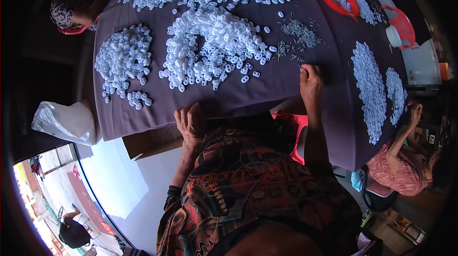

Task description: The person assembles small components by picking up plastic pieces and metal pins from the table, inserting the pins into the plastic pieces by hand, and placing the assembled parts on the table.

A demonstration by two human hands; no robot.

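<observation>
I'm at a tabletop [305,108] under dark purple cloth. Daylight and pale floor [138,179] lower left, dim surroundings elsewhere. Red plastic chair [405,24] top right, dark chair [377,198] at right.

Plastic pieces [214,46] on cloth [286,89], pins [300,31] right.

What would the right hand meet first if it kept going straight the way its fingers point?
Probably the scattered thin metal pins on the purple cloth: the right hand points up the table toward them. Depth is unclear, so bare cloth comes first.
</observation>
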